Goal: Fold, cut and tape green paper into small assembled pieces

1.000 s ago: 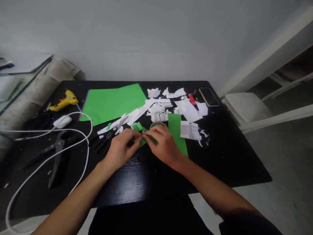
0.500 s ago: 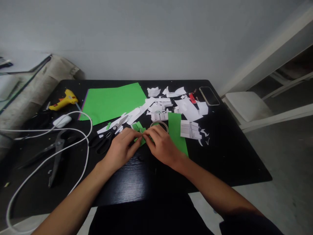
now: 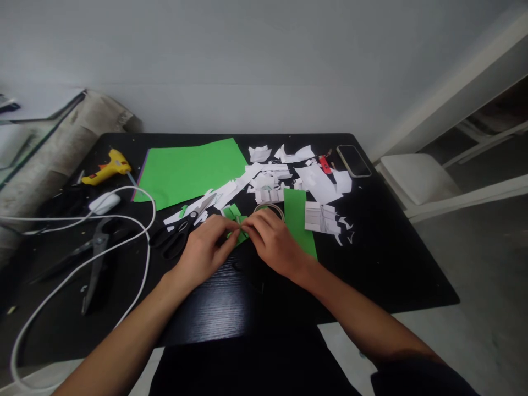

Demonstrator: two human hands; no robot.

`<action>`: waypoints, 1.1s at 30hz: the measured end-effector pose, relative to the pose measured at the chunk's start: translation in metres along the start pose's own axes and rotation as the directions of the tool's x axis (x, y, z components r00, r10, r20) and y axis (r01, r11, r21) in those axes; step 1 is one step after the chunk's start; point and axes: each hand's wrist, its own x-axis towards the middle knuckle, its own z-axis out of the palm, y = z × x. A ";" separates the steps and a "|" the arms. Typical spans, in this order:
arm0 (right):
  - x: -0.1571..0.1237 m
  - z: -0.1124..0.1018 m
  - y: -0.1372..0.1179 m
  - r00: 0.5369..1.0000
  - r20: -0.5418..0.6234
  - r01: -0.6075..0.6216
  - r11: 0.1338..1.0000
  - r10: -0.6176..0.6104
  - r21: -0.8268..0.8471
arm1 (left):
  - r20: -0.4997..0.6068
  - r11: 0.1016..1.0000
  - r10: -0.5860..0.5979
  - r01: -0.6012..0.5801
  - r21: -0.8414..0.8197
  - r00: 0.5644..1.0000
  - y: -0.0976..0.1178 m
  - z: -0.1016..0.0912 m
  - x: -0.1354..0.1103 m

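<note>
My left hand (image 3: 211, 242) and my right hand (image 3: 274, 242) meet over the near middle of the black table, each with thumb and fingers pinched together. Their fingertips nearly touch; whatever is between them is too small and covered to make out. Small pieces of green paper (image 3: 233, 211) lie right behind and beneath the fingertips. Just beyond my right hand rests a ring-shaped roll (image 3: 281, 211), partly covered by it. A green paper strip (image 3: 297, 220) extends under my right wrist. Black-handled scissors (image 3: 178, 240) lie open beside my left hand.
Green sheets (image 3: 192, 173) lie at the back left, near a yellow glue gun (image 3: 108, 168). White paper scraps (image 3: 268, 179) spread across the middle. A phone (image 3: 353, 160) lies back right. A white cable (image 3: 149, 247) loops over large dark shears (image 3: 97, 264) at left.
Both hands stay pinched at nearly the same spot, with only a very slight shift of the fingers. Nothing else on the table has visibly moved.
</note>
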 end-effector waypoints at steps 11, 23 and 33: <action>0.000 0.002 -0.001 0.999 0.038 0.013 0.997 -0.010 -0.078 | -0.003 1.000 0.002 -0.002 0.018 1.000 0.001 0.000 0.000; 0.001 -0.003 -0.001 0.999 0.045 0.006 1.000 -0.006 -0.010 | 0.002 0.999 -0.031 0.031 -0.012 1.000 0.000 0.001 0.000; 0.009 -0.021 0.018 0.977 -0.190 -0.118 0.985 0.093 -0.126 | -0.034 0.988 -0.142 0.140 -0.071 0.989 -0.002 -0.004 0.002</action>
